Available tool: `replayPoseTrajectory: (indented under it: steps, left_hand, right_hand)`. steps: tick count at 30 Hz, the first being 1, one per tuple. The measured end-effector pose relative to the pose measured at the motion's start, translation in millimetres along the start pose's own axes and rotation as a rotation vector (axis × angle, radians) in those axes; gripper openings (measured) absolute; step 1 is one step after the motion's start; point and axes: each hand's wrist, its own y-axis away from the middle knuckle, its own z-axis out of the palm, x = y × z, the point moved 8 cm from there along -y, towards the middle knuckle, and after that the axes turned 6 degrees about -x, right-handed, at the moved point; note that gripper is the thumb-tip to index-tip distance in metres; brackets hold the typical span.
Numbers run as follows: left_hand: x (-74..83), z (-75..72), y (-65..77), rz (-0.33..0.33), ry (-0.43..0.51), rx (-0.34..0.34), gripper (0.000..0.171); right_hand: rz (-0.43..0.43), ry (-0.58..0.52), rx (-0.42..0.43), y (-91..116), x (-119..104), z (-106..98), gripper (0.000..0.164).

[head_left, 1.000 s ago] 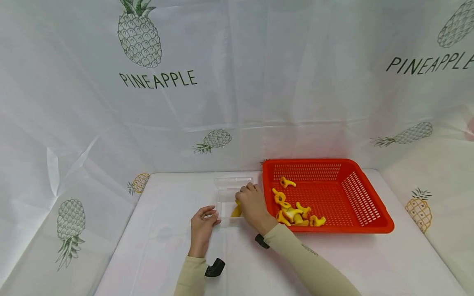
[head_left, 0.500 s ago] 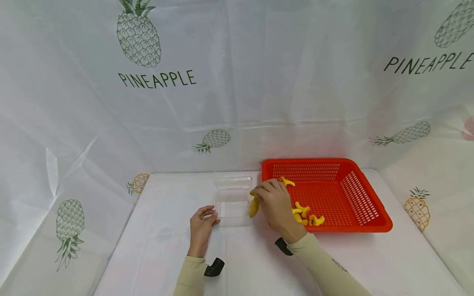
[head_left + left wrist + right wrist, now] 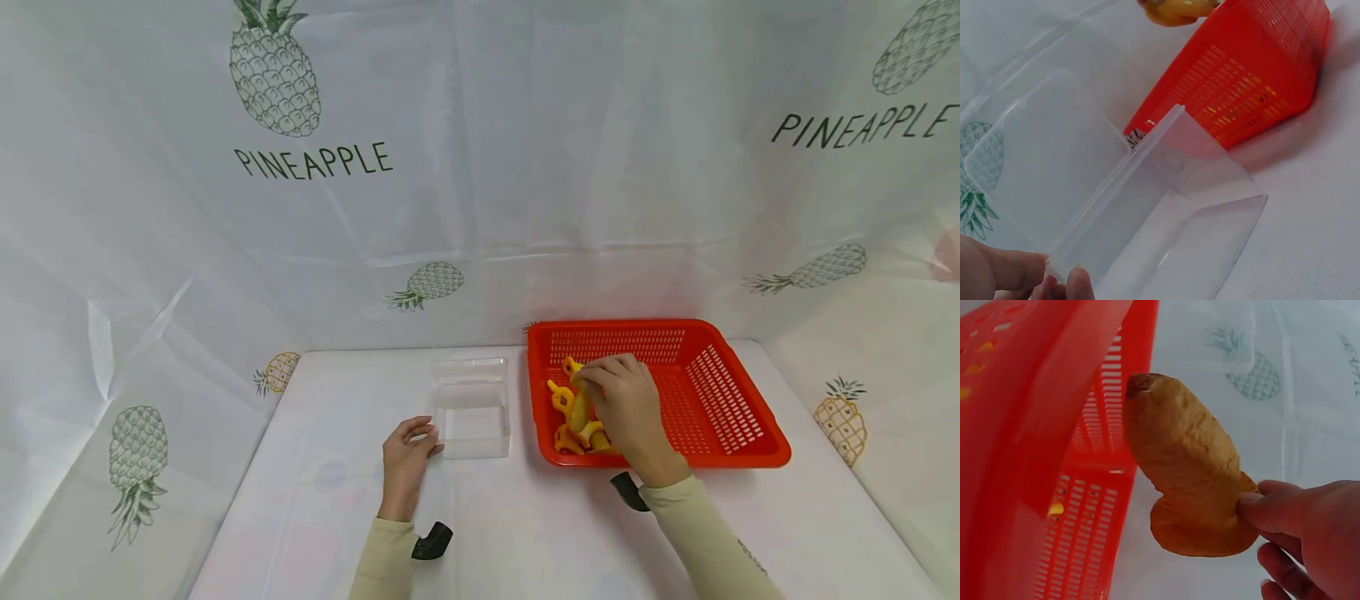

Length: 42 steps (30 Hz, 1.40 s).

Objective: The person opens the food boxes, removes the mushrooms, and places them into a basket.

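My right hand (image 3: 626, 408) is over the left part of the red basket (image 3: 738, 392). Its thumb and fingers pinch a yellow-brown mushroom (image 3: 1185, 456) by its flared cap, and the thick stem has a dark brown end. In the left wrist view, this mushroom (image 3: 1179, 11) shows above the basket rim. My left hand (image 3: 407, 458) pinches the left edge of a clear plastic box (image 3: 472, 448), thumb and finger at its corner in the left wrist view. The box's lid (image 3: 470, 368) lies folded back, away from me.
Several yellow mushrooms (image 3: 562, 400) lie in the basket's left side, partly hidden by my right hand. The basket stands right of the box on a white covered table (image 3: 322, 492). A pineapple-printed sheet (image 3: 480, 208) hangs behind.
My right hand has lifted the mushroom out of the clear box and carried it right, over the red basket. My left hand has stayed at the box's edge.
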Motion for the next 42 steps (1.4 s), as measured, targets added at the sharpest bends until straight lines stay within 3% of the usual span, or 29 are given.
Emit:
replayPoseTrajectory:
  steps: [4, 11, 15, 27, 42]
  left_hand:
    - [0.0, -0.4, -0.6, -0.004, -0.002, -0.001, 0.032]
    - [1.8, 0.0, -0.6, 0.001, -0.001, -0.005, 0.032]
    - [0.8, 0.1, -0.1, -0.005, -0.001, 0.002, 0.031]
    - [-3.2, -2.9, 0.8, -0.005, -0.024, 0.009, 0.031]
    - [0.6, -6.8, -0.9, 0.014, -0.034, -0.026, 0.032]
  right_hand:
    - [-0.009, 0.001, -0.038, 0, 3, 4, 0.019]
    - [-0.099, -0.015, -0.133, 0, -7, 20, 0.022]
    - [-0.094, -0.005, -0.183, 1, -10, 26, 0.028]
    - [-0.052, 0.033, -0.164, 15, 0, 16, 0.023]
    - [0.034, 0.095, -0.145, 41, 40, -5, 0.027]
